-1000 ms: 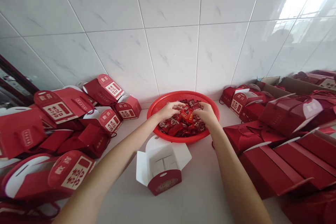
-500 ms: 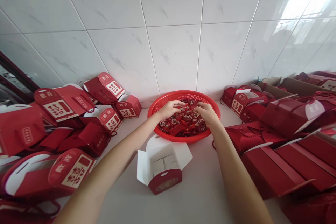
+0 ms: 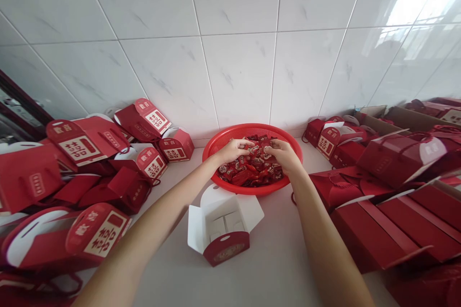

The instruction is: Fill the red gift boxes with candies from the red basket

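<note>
A round red plastic basket [image 3: 252,191] stands against the wall, holding many red-wrapped candies [image 3: 252,172] with pale printed characters. My left hand [image 3: 234,150] reaches over its left side, fingers stretched out and a little apart, touching the candies. Opposite it, my right hand [image 3: 284,154] rests on the candies at the right side, thumb and forefinger apart; its other fingers are partly hidden. In front of the basket sits a small red gift box [image 3: 226,249] with its white flaps spread. Pale small boxes [image 3: 226,224] lie inside it.
Red gift boxes with pale labels [image 3: 79,149] are piled on the left. More red boxes [image 3: 382,230] and a brown carton [image 3: 374,122] fill the right side. A white tiled wall [image 3: 237,76] rises behind the white tabletop [image 3: 266,268].
My hands stay over the basket, with the fingers shifting slightly among the candies. A few candies between the hands have moved. The gift box has stayed in place.
</note>
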`<state>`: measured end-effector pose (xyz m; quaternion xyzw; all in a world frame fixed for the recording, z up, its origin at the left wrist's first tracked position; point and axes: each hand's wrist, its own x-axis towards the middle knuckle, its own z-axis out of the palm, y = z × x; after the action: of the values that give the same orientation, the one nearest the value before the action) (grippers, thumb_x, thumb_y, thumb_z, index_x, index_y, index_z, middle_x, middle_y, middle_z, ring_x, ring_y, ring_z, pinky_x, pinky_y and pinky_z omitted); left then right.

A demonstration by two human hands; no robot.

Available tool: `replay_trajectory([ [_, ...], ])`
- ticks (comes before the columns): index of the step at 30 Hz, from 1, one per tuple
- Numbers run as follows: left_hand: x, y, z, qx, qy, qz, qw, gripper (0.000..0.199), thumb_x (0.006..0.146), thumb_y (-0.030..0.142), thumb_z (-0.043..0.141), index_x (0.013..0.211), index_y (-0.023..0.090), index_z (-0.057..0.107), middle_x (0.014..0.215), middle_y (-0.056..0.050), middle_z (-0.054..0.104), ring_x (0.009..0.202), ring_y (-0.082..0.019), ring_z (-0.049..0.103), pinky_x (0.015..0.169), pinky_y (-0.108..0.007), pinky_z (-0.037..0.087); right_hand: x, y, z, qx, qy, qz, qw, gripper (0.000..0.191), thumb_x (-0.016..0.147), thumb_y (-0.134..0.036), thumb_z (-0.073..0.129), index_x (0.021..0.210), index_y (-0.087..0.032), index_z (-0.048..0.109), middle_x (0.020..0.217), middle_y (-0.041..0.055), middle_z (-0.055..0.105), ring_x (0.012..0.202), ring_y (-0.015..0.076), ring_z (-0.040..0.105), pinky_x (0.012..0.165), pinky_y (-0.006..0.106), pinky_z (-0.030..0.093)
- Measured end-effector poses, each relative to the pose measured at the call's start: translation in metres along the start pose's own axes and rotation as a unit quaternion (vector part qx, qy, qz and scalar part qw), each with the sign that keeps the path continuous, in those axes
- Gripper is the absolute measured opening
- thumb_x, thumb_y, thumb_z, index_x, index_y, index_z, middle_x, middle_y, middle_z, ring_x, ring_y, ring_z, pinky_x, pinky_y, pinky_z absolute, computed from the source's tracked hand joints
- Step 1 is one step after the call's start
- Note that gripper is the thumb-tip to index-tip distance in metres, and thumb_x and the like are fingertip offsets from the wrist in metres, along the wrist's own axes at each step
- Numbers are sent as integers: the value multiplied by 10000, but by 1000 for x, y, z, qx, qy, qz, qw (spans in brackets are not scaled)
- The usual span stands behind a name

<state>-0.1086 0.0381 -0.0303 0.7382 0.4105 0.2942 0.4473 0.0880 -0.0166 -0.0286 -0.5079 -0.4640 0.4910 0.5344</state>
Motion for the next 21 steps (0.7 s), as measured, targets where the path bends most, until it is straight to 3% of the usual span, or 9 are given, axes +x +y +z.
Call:
replay_trajectory([
  [4, -1, 4, 3, 18, 4, 1, 1000, 385, 752, 145, 672, 1130, 196, 727, 1367, -71, 643, 1231, -244, 600, 1008, -364, 503, 0, -1, 0, 24, 6, 14, 1000, 272, 637, -181, 687, 899, -190, 617, 871, 36, 675, 746, 177, 637, 657, 299, 542],
  [7, -1, 6, 4, 74, 23, -37, 996, 399, 774, 150, 595, 1152, 185, 718, 1277, -73, 692, 1042, -210, 677, 863, -320, 559, 1, -1, 0, 32, 16, 12, 999, 251, 638, -175, 684, 879, -187, 615, 829, 33, 674, 744, 178, 646, 671, 307, 556],
  [9, -1, 6, 3, 142, 59, -70, 986, 375, 787, 151, 506, 1070, 173, 752, 1096, -62, 755, 921, -201, 696, 816, -313, 560, 2, 0, 0, 34, 16, -3, 999, 226, 629, -192, 687, 844, -188, 619, 796, 32, 676, 757, 190, 658, 676, 313, 563],
  [12, 0, 3, 0, 211, 100, -99, 967, 361, 774, 159, 432, 830, 173, 789, 920, -55, 770, 910, -228, 692, 824, -321, 539, 3, 0, 0, 41, 31, -16, 999, 201, 610, -209, 671, 803, -185, 618, 764, 24, 674, 732, 190, 662, 660, 309, 559],
  [16, 2, -2, -3, 259, 94, -119, 954, 286, 751, 199, 491, 689, 204, 770, 852, -34, 773, 877, -235, 688, 760, -297, 519, 3, 0, -2, 47, 57, -16, 997, 208, 598, -234, 646, 797, -179, 619, 755, 19, 674, 701, 180, 651, 649, 300, 545],
  [21, 11, 4, -9, 320, 64, -117, 938, 264, 789, 215, 513, 809, 204, 777, 911, -49, 776, 836, -236, 683, 742, -304, 504, 1, 0, -3, 50, 55, -24, 997, 245, 599, -271, 645, 824, -174, 634, 815, 36, 702, 735, 190, 665, 646, 292, 539],
])
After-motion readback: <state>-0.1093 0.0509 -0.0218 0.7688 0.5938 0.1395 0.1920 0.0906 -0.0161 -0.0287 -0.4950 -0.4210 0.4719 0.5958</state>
